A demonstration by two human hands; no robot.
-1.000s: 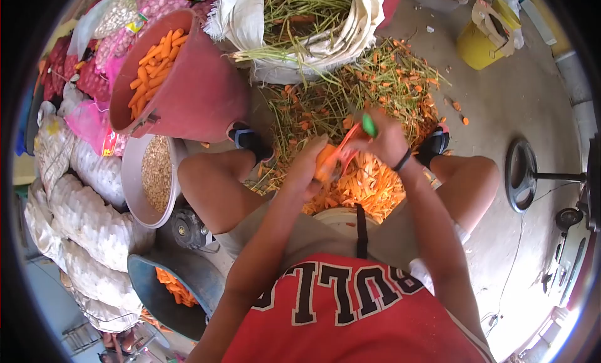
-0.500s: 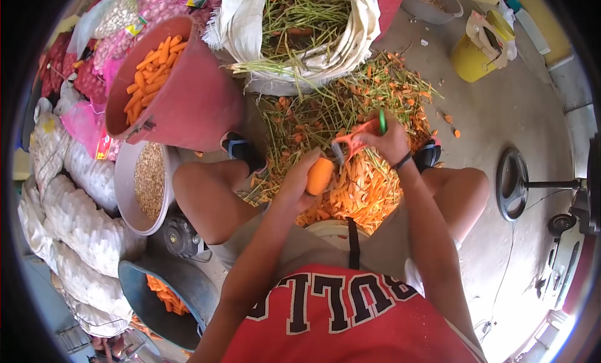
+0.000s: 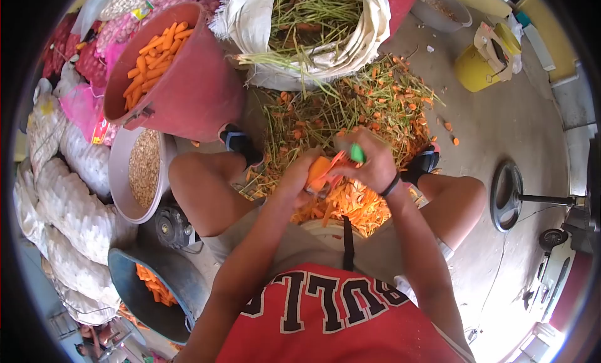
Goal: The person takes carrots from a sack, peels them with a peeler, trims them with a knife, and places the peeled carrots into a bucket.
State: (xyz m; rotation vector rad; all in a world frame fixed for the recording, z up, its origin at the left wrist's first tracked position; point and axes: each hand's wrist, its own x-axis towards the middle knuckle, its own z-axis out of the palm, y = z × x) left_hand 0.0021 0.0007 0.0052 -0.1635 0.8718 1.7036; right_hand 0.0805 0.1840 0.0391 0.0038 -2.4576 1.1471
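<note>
In my left hand [image 3: 299,175] is a thick orange carrot [image 3: 317,173], its end pointing up and to the right. My right hand [image 3: 372,163] grips a peeler [image 3: 339,164] with an orange-red body and a green part. The peeler lies against the carrot's right side; its blade is too small to make out. Below both hands is a heap of orange peelings [image 3: 363,206] between my knees. Beyond them, carrot tops and green stems [image 3: 350,109] cover the floor.
A red tub of carrots [image 3: 188,81] stands at upper left, a white sack of stems [image 3: 250,25] ahead. A blue tub [image 3: 181,281] and a basin [image 3: 166,169] are on the left. Full sacks [image 3: 75,213] lie beyond. A yellow bucket [image 3: 472,69] is at upper right.
The peeler was apart from the carrot half a second ago and is now against it. My right hand has moved left and down toward my left hand, which still holds the carrot.
</note>
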